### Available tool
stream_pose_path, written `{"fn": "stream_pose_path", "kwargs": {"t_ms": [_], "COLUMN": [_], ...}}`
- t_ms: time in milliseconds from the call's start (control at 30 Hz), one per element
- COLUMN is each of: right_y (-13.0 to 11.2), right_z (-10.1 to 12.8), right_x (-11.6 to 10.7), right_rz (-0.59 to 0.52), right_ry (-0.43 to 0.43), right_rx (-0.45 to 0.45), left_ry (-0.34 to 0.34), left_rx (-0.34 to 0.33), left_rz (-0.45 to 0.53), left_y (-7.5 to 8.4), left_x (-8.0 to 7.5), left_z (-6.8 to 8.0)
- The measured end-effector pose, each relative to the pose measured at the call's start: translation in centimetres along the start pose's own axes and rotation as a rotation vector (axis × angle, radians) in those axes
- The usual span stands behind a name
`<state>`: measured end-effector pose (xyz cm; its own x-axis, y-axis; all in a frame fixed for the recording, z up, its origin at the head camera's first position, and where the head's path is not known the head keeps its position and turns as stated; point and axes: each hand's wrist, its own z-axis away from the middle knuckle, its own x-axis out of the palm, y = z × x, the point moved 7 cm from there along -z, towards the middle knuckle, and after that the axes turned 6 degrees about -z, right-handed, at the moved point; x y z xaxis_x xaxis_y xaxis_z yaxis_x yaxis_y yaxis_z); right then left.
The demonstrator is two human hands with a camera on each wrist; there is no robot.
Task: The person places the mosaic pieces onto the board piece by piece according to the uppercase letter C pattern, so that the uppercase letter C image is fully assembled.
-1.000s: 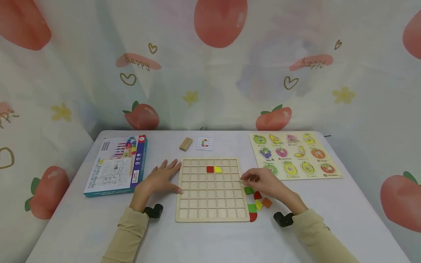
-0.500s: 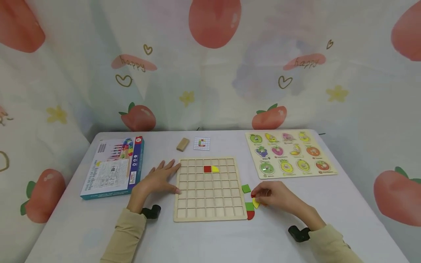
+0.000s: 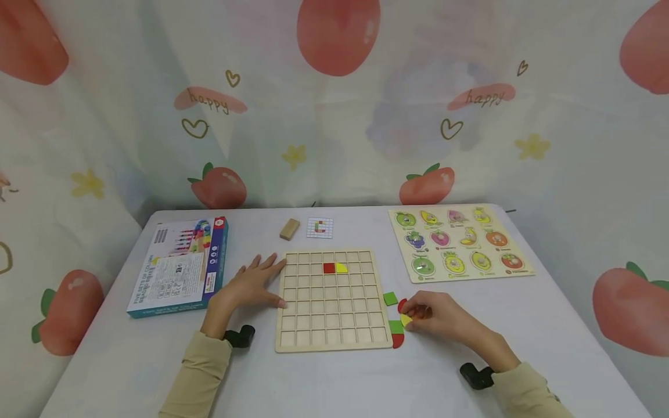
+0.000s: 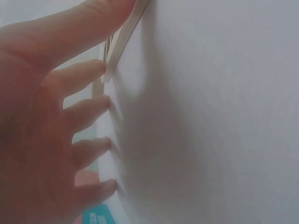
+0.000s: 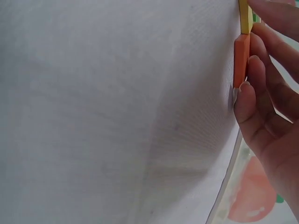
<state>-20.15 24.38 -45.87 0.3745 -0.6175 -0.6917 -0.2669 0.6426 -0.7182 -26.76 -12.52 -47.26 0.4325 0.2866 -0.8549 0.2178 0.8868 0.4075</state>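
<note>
Grid board (image 3: 333, 301): pale wooden tray of square cells, flat on the desk (image 3: 334, 383); landmark for all entries below

Pieces seated: red square (image 3: 328, 267) and yellow piece (image 3: 342, 267), side by side in the board's second row from the far edge, right of centre

Loose pieces: off the board's right edge, near its front corner. Green square (image 3: 390, 299) lies alone; green piece (image 3: 396, 327) and red rounded piece (image 3: 399, 341) touch the board's rim; yellow piece (image 3: 405, 320), red piece (image 3: 401, 305) and an orange piece (image 5: 241, 59) sit under the fingers

Right hand (image 3: 436, 316): right of the board, fingers curled over the small pile, tips on the yellow and orange pieces; whether any piece is truly pinched cannot be told

Left hand (image 3: 251, 285): flat, fingers spread, against the board's left edge, thumb on the rim

Handling note: judged best to isolate one piece from the pile, pinch it by its edges, lift clear, and keep the left palm bracing the board so nothing already seated shifts

Also present: pattern card (image 3: 319, 227) and wooden block (image 3: 290, 229) beyond the board; blue box (image 3: 180, 267) to its left; fruit puzzle (image 3: 459, 243) to its right, far side
</note>
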Motion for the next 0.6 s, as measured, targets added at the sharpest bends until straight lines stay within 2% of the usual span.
{"fn": "stream_pose_path", "kwargs": {"t_ms": [333, 467, 600], "right_y": [-0.12, -0.06, -0.36], "right_z": [-0.22, -0.29, -0.39], "right_x": [0.36, 0.54, 0.73], "right_rz": [0.029, 0.005, -0.024], "right_ry": [-0.032, -0.048, -0.055], "right_rx": [0.021, 0.049, 0.028], "left_ry": [0.008, 0.006, 0.006], "left_rx": [0.000, -0.002, -0.002], "left_rz": [0.001, -0.002, 0.001], "left_y": [0.13, 0.14, 0.16], "left_x": [-0.21, -0.18, -0.15], "left_z": [0.04, 0.11, 0.08]}}
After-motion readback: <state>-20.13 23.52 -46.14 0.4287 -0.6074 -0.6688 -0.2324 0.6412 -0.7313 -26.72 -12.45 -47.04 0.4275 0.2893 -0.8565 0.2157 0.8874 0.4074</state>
